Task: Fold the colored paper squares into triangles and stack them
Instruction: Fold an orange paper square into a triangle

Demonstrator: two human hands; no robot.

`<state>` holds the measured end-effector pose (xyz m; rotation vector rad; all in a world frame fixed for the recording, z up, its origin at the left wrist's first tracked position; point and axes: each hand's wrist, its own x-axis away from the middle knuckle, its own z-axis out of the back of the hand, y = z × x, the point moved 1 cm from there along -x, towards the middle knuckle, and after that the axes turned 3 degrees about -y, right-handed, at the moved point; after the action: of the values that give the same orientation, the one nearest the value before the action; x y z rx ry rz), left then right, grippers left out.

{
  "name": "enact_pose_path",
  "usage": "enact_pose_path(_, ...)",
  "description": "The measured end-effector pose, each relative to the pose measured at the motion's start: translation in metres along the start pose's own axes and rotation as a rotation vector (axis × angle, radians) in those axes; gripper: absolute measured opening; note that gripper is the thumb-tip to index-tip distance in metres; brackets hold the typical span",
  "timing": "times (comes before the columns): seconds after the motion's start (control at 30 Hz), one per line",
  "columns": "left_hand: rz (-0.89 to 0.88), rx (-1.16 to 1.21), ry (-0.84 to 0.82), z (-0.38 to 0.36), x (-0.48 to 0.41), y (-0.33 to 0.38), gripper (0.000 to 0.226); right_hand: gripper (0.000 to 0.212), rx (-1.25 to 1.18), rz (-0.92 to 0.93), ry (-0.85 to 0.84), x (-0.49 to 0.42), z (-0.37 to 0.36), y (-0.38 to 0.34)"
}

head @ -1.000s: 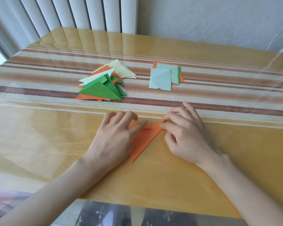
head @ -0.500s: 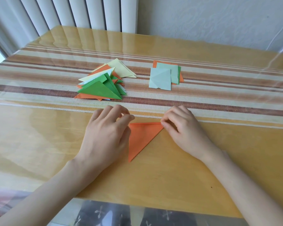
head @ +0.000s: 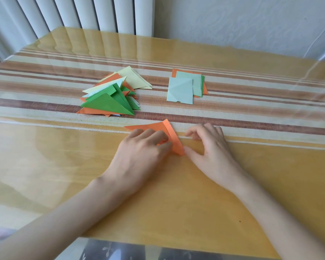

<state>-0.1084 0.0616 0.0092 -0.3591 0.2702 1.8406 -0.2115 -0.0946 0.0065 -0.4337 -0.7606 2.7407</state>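
Left hand (head: 143, 156) curls its fingers over the orange triangle (head: 154, 127), apparently pinching the folded sheet and raising its right edge off the table (head: 176, 194); whether the thumb sits beneath the paper cannot be made out. Right hand (head: 212, 149) holds nothing, its fingers loosely bent, and only the thumb (head: 190, 152) touches the triangle's near corner.

The orange sheet lies just in front of the person, at the near edge of the striped runner (head: 251, 102), already a triangle, one flap tilted up.

Farther back on the runner, to the left, sits the pile of folded triangles (head: 109, 104), green on top, with orange, pale yellow and pale blue pieces fanned loosely beneath it rather than squared up. To the right, well apart from that pile, waits the stack of unfolded squares (head: 180, 89), a pale green sheet uppermost and orange showing underneath.

By this evidence the job is well advanced but unfinished: many sheets are folded, this one seems ready to join the pile, and several squares remain to be folded.
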Motion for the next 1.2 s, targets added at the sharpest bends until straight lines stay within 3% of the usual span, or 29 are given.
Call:
enact_pose_path(0.07,-0.035,0.049,-0.048,0.002,0.006,-0.006,0.027,0.032,0.000,0.169,-0.120,-0.003,0.007,0.006)
enact_pose_path(0.17,-0.077,0.114,-0.079,0.002,0.009,-0.015,0.026,0.029,0.010,0.275,-0.232,-0.005,0.011,0.013)
enact_pose_path(0.37,-0.090,0.330,-0.092,-0.001,0.009,-0.026,0.030,0.022,-0.039,0.322,-0.212,-0.011,0.006,0.013)
enact_pose_path(0.67,-0.088,0.447,-0.187,-0.001,0.019,-0.027,0.037,0.024,-0.143,0.223,-0.229,-0.013,0.002,0.010)
enact_pose_path(1.07,-0.080,0.375,-0.285,-0.004,0.019,-0.026,0.047,0.027,-0.051,0.237,-0.208,-0.014,-0.004,0.006)
enact_pose_path(1.2,-0.173,0.337,-0.239,0.003,0.016,-0.022,0.044,0.029,-0.039,0.181,-0.217,-0.016,-0.004,0.008)
